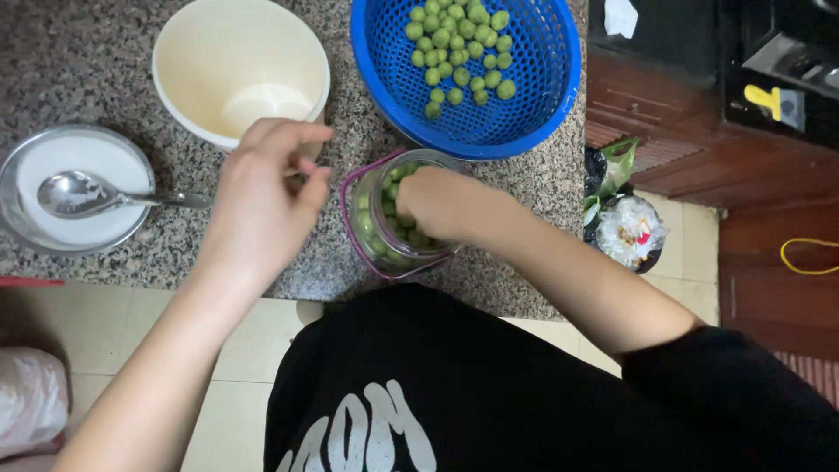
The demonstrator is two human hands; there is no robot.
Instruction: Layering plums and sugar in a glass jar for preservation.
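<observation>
A clear glass jar point(374, 238) with a purple wire clasp stands on the speckled granite counter point(87, 52), partly filled with small round green fruits. My right hand point(450, 205) covers the jar's mouth, with its fingertips down inside and hidden. My left hand point(262, 201) hovers just left of the jar, fingers curled together near the thumb, with nothing visible in them. Behind the jar sits a blue plastic colander point(559, 87) holding several more green fruits point(459, 48).
An empty cream bowl point(218, 52) stands at the back left. A metal dish point(26, 166) of white powder holds a spoon point(79, 194). The counter edge runs along the front. On the tiled floor to the right sits a bag of scraps point(629, 229).
</observation>
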